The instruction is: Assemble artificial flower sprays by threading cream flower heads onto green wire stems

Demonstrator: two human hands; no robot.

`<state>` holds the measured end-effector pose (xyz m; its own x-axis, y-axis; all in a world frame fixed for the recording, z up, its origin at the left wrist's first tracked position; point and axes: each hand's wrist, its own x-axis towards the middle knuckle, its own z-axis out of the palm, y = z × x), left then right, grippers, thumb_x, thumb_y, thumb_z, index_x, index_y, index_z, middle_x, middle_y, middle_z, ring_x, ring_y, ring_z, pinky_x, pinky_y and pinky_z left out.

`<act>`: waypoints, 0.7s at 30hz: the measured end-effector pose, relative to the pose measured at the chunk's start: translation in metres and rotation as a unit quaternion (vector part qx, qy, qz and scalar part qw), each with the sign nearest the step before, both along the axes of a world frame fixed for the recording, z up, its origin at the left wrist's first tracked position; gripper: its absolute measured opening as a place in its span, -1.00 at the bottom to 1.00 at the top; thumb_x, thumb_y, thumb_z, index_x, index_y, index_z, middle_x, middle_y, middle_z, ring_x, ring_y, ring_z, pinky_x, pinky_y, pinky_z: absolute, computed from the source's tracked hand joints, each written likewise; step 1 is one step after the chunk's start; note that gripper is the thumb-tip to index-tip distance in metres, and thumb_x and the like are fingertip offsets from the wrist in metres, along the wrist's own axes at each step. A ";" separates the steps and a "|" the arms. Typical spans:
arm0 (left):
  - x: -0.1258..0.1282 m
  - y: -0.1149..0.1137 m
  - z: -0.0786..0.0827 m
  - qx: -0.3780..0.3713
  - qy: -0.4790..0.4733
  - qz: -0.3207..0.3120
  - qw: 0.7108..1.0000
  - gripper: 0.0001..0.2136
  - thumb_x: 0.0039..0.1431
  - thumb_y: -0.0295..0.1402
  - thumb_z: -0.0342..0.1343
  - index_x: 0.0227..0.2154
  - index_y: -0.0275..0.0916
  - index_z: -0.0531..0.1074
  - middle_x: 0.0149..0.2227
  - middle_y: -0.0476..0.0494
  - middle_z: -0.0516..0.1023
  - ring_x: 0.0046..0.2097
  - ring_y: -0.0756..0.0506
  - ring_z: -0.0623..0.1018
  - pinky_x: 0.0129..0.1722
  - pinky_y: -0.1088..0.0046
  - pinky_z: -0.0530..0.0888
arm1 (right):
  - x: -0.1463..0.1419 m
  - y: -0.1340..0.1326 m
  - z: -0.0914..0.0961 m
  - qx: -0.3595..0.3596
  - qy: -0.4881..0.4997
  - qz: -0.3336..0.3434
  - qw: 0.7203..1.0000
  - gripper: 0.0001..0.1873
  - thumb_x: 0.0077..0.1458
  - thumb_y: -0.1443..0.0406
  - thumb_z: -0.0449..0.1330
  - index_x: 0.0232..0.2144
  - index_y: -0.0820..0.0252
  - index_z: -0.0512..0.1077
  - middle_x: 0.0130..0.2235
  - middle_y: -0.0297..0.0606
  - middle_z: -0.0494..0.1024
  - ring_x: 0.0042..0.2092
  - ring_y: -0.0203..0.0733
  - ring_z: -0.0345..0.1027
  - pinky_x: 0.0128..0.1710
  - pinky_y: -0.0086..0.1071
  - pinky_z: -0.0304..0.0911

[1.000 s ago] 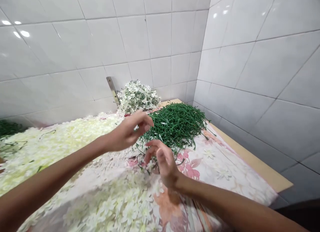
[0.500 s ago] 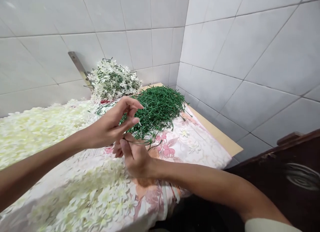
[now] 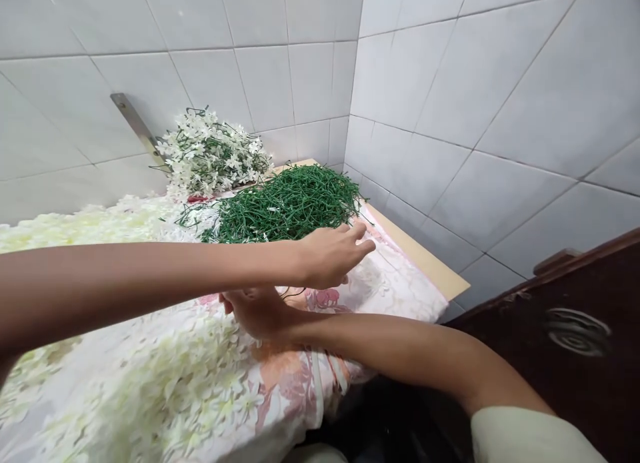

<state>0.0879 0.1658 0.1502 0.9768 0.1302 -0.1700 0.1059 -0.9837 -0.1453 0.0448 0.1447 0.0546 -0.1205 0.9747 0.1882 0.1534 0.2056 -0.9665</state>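
Note:
My left hand [image 3: 330,255] reaches across from the left, fingers extended and nothing visible in them, just past the near edge of a heap of thin green stems [image 3: 285,206]. Lower down, my right hand [image 3: 255,313] lies partly under my left forearm, above the floral cloth [image 3: 395,293]. A thin green stem [image 3: 295,292] comes out at its fingers. Behind the heap stands a bunch of white flowers on green stems [image 3: 210,156]. Loose cream blossoms [image 3: 165,376] cover the near left part of the cloth.
White tile walls [image 3: 475,116] meet in a corner behind the table, and a metal bracket [image 3: 133,123] is fixed to the back wall. A light wooden board edge [image 3: 430,266] runs along the right. A dark wooden panel [image 3: 550,330] rises at lower right.
My left hand has swung right, over the near edge of the green heap, and has opened out. My right hand has dropped lower. The view has shifted, bringing the dark panel further in.

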 end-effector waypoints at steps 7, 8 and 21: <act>0.035 0.027 -0.043 -0.119 -0.012 0.031 0.992 -0.74 0.10 -0.49 0.07 -0.12 -0.35 0.39 -0.12 -0.27 0.44 -0.20 -0.15 0.47 -0.36 0.41 0.34 | 0.003 -0.009 0.009 0.017 -0.022 0.051 0.998 -0.69 0.16 0.32 -0.04 -0.63 0.23 0.20 -0.60 -0.38 0.26 -0.49 -0.32 0.15 -0.48 -0.44 -0.06; 0.035 0.029 -0.046 -0.133 -0.042 0.022 0.990 -0.81 0.07 -0.57 0.03 -0.23 -0.36 0.43 -0.20 -0.24 0.47 -0.25 -0.12 0.47 -0.36 0.41 0.33 | 0.003 -0.009 0.011 0.018 -0.023 0.048 0.998 -0.70 0.15 0.33 -0.04 -0.62 0.23 0.21 -0.60 -0.38 0.27 -0.50 -0.32 0.15 -0.49 -0.45 -0.06; -0.095 0.001 0.040 -0.526 -0.293 0.106 0.791 -0.91 0.12 -0.47 0.15 -0.47 -0.34 0.39 -0.44 -0.13 0.52 -0.41 -0.01 0.53 -0.46 0.54 0.49 | -0.002 -0.003 -0.003 -0.095 0.176 0.016 0.980 -0.73 0.08 0.28 -0.08 -0.58 0.27 0.28 -0.61 -0.32 0.33 -0.63 -0.36 0.17 -0.65 -0.49 0.09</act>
